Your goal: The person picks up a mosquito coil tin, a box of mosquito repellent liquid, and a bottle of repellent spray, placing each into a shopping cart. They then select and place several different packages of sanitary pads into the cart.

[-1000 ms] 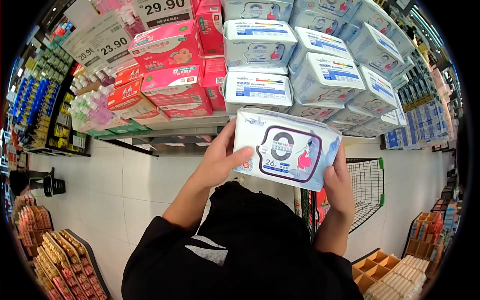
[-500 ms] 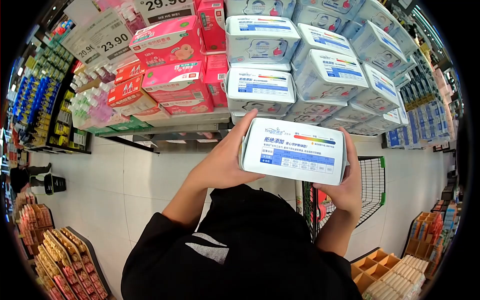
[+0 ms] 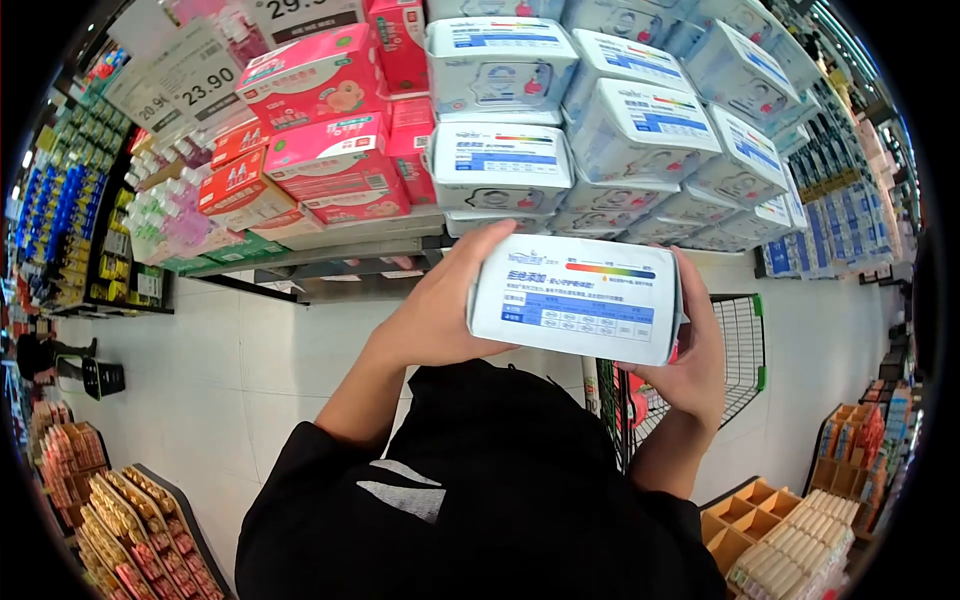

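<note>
Between my two hands I hold a white pack of sanitary pads (image 3: 575,298), its printed side with a blue table and a colour bar facing up. My left hand (image 3: 450,300) grips the pack's left end, fingers along the far edge and thumb near the front. Round the right end is my right hand (image 3: 695,350), thumb at the near corner. The pack's underside is hidden. Just beyond stand stacked packs of the same kind (image 3: 500,160), apart from the one I hold.
Pink boxes (image 3: 335,150) and pump bottles (image 3: 165,215) share the display, below price signs (image 3: 205,85). A wire shopping cart (image 3: 740,345) stands close on my right. Snack racks (image 3: 150,530) and a wooden bin (image 3: 750,515) are behind me. A black basket (image 3: 103,377) is at far left, beside a person's legs.
The pack and both hands have shifted slightly left in view, and its right end has turned a little. The display has also slid left and up as my head moved. My grip stays.
</note>
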`<state>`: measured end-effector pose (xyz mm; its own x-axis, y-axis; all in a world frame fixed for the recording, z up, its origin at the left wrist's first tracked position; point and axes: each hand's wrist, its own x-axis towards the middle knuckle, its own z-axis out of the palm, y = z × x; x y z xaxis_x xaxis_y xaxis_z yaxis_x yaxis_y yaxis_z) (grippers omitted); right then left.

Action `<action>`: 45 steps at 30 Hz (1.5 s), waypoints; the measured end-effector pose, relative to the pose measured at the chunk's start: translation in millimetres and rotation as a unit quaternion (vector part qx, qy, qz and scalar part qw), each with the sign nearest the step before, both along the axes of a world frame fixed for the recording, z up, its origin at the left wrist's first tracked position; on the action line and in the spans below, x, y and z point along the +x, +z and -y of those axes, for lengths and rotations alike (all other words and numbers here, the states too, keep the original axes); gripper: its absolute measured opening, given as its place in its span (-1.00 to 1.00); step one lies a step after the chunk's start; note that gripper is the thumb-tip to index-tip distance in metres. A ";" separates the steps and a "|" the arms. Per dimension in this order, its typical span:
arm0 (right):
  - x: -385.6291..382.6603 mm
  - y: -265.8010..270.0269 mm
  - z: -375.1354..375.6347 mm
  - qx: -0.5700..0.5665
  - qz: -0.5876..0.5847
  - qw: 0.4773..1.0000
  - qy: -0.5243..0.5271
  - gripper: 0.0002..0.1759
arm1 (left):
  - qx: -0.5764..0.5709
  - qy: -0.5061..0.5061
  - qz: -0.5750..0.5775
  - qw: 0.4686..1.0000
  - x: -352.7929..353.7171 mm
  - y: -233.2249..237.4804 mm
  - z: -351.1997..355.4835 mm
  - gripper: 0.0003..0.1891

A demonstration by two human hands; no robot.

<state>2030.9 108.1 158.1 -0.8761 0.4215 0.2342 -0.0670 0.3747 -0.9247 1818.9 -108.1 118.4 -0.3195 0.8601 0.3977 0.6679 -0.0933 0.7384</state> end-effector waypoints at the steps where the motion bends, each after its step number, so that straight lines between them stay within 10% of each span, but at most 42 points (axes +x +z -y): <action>1: 0.8 -0.5 -1.1 0.000 -0.008 1.000 0.006 0.26 | 0.003 0.000 0.034 0.999 -1.0 -5.4 -1.5 0.17; 8: 16.0 5.9 -4.3 -0.095 -0.093 0.990 0.050 0.32 | 0.098 -0.106 0.368 0.918 2.8 -47.3 -17.8 0.27; 10: 18.5 -0.9 -2.1 -0.121 -0.132 0.982 0.053 0.32 | 0.121 -0.201 0.609 0.758 16.7 -52.8 -23.5 0.13; 18: 31.2 -0.4 0.6 -0.034 -0.098 0.995 -0.002 0.22 | 0.056 -0.373 0.855 0.356 62.5 -72.6 -65.3 -0.22; 22: 53.9 -5.0 1.6 -0.105 -0.102 0.988 -0.046 0.24 | 0.009 -0.411 0.827 0.384 64.3 -74.6 -81.5 -0.21; 24: 68.9 -11.7 2.2 -0.105 -0.103 0.986 -0.082 0.23 | -0.025 -0.359 0.763 0.537 64.0 -64.9 -83.7 -0.20; 30: 134.6 -10.8 -6.0 -0.139 -0.107 0.961 -0.213 0.27 | -0.157 -0.348 0.679 0.627 61.2 -70.4 -114.0 -0.12; 34: 177.8 2.2 -5.1 0.053 0.030 0.967 -0.248 0.05 | -0.027 -0.320 0.101 0.942 74.3 -38.1 -145.7 -0.06; 39: 186.9 7.8 22.1 0.225 0.160 0.929 -0.244 0.08 | 0.016 -0.412 -0.096 0.906 105.7 -39.6 -180.6 -0.16; 45: 183.3 -39.9 59.4 0.273 0.314 0.854 -0.314 0.15 | 0.004 -0.490 -0.033 0.871 146.8 -74.1 -188.9 -0.15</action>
<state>2214.2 48.7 118.1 -0.5433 0.8320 0.1126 0.7495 0.5410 -0.3815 1965.7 80.8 44.3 0.5902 0.7045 0.3942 0.3053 -0.6468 0.6989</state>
